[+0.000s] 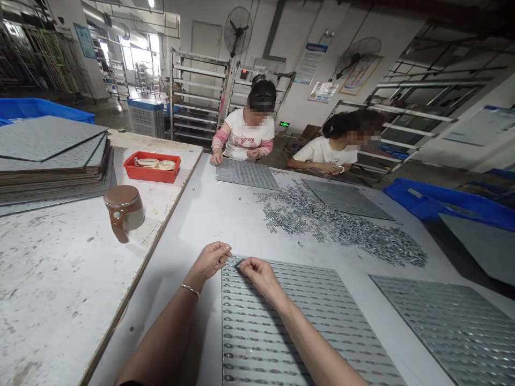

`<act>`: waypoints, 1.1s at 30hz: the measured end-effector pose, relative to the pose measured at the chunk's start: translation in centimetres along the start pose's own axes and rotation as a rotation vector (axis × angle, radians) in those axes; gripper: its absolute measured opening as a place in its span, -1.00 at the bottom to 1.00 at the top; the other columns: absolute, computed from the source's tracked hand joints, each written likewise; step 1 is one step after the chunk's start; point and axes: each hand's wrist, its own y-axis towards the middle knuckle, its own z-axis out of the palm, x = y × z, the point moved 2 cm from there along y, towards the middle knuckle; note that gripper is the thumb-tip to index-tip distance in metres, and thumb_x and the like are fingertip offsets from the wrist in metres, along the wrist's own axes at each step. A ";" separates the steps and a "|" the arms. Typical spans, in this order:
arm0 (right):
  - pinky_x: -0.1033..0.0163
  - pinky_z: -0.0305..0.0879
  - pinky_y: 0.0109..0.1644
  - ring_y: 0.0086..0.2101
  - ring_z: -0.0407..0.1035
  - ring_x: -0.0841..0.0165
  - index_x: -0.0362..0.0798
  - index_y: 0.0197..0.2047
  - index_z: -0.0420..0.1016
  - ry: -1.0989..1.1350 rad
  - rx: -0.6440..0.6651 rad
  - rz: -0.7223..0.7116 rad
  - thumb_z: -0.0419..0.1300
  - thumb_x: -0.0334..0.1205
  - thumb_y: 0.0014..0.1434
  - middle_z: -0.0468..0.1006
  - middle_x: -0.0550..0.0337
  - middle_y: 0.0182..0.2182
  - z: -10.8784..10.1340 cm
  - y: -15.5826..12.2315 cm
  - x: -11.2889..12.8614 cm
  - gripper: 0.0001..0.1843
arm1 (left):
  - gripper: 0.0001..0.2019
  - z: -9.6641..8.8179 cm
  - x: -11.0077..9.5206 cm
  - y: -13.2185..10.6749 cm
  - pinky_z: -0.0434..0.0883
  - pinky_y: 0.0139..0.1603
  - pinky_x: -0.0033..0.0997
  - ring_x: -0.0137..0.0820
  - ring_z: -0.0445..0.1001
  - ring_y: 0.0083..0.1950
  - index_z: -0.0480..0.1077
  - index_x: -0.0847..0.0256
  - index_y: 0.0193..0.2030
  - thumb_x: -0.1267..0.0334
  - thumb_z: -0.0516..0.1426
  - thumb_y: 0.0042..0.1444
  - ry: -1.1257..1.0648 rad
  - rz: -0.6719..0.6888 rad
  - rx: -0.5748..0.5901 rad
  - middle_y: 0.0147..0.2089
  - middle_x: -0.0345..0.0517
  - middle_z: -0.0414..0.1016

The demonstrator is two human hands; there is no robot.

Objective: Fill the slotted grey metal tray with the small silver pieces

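Across the table in front of me lies a grey-green board (317,300) marked with rows of small oval shapes. My left hand (213,260) is at its far left corner, thumb and fingertips pinched together; anything between them is too small to make out. Just to the right, my right hand (257,273) hovers over or touches the far rows, its fingers curled into a pinch whose contents are hidden. Beyond the board spreads a loose heap of small shiny metal pieces (341,225). A second board (450,316) with similar rows lies to the right.
On the left wooden table stand a brown-lidded mug (124,206), a red tray (151,174) holding rolls of tape, and stacked boards (52,139). Two co-workers sit opposite, near their own boards (245,174). A blue bin (442,203) is at the right.
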 end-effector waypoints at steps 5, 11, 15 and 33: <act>0.32 0.11 -0.34 -0.48 0.28 0.39 -0.06 -0.47 0.51 -0.188 0.022 0.016 0.13 -0.07 0.11 0.45 0.27 -0.56 1.0 -1.2 -0.7 -0.73 | -0.56 -0.3 -0.2 0.3 -0.13 -0.67 -0.58 -0.64 0.14 -0.59 0.41 0.29 -0.37 0.02 0.45 -0.19 -0.033 0.014 -0.045 -0.43 -0.18 0.44; 0.32 0.11 -0.30 -0.43 0.38 0.36 -0.05 -0.48 0.50 -0.362 0.043 0.109 0.14 -0.27 0.07 0.55 0.24 -0.52 1.3 -0.2 -0.4 -0.85 | -0.57 -0.1 0.1 0.1 -0.11 -0.65 -0.60 -0.64 0.17 -0.58 0.43 0.30 -0.37 0.05 0.46 -0.20 -0.036 -0.012 -0.049 -0.43 -0.15 0.46; 0.33 0.07 -0.36 -0.48 0.35 0.38 -0.05 -0.56 0.44 -0.428 0.069 0.156 0.20 -0.31 0.00 0.49 0.28 -0.60 1.0 0.5 -0.3 -0.87 | -0.57 -0.2 0.0 0.1 -0.10 -0.65 -0.61 -0.63 0.16 -0.58 0.42 0.29 -0.38 0.06 0.46 -0.21 -0.050 -0.018 -0.060 -0.43 -0.16 0.46; 0.33 0.15 -0.25 -0.40 0.37 0.38 -0.07 -0.40 0.50 -0.464 0.094 -0.151 0.12 -0.31 0.20 0.57 0.20 -0.43 0.9 1.4 0.0 -0.83 | -0.66 -0.9 0.2 0.5 -0.06 -0.67 -0.62 -0.61 0.21 -0.56 0.47 0.33 -0.34 0.09 0.39 -0.07 -0.104 -0.027 -0.069 -0.40 -0.12 0.44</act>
